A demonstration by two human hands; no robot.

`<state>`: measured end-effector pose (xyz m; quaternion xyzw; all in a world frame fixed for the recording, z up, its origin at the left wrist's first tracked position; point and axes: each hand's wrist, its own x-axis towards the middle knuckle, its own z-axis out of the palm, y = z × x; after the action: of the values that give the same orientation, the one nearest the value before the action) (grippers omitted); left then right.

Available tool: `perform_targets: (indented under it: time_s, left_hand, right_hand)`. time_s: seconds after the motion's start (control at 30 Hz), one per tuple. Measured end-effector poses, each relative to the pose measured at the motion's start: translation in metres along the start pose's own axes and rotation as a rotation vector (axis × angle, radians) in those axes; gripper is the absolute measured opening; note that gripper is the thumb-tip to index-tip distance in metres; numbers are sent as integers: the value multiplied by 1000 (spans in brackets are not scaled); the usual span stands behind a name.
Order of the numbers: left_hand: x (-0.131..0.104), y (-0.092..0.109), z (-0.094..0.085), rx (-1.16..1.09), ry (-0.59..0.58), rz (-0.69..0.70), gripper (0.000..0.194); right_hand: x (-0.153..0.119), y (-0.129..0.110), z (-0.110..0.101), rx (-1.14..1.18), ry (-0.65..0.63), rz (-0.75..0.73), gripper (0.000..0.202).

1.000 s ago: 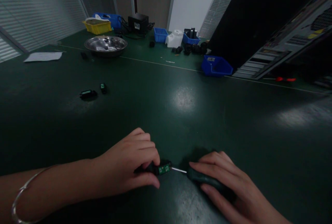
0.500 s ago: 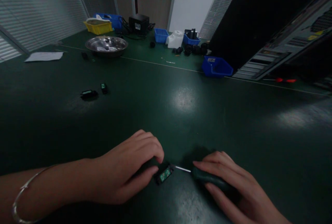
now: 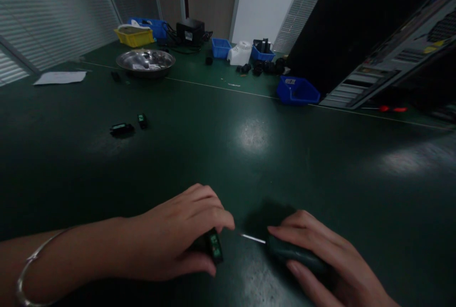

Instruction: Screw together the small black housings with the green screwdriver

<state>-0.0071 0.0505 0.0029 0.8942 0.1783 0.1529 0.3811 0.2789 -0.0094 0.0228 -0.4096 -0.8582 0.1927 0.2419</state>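
My left hand [image 3: 194, 231], a bangle on its wrist, is curled around a small black part with a green circuit board [image 3: 214, 246]. The part sits tilted between thumb and fingers, its far end hidden by the palm. My right hand [image 3: 320, 255] grips the dark green handle of a screwdriver [image 3: 295, 251]. Its thin metal shaft points left at the part, with a short gap between them. Farther off on the left lie two similar parts, a black one on its side [image 3: 121, 128] and a smaller one [image 3: 141, 120].
Toward the back of the green table [image 3: 199, 155] stand a metal bowl [image 3: 146, 72], a yellow bin [image 3: 134, 37], a black box with cables [image 3: 190, 31], a white housing [image 3: 240, 53] and a blue bin [image 3: 297, 92]. A computer case [image 3: 351, 81] is at right, paper [image 3: 60, 77] at left.
My left hand has closed around the part, which has turned more upright and shifted left, off the screwdriver tip. My right hand with the screwdriver has moved slightly right and nearer to me.
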Motion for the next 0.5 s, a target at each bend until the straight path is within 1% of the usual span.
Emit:
perform_targets:
  time_s: [0.2,0.27,0.4,0.5]
  left_hand:
    - [3,0,-1,82,45,-95,39]
    - [4,1,-3,86,41,-112,35]
    - [6,-1,-2,101,8,-75,20]
    - [6,-2,0,125,36,-54,19]
  right_hand:
    - [2,0,-1,6,-51,1,37]
    - [2,0,-2,11,-51,-8,36]
    - [4,-2,-2,8,-49,-21,32]
    - [6,-3,-1,10,-84,-34,31]
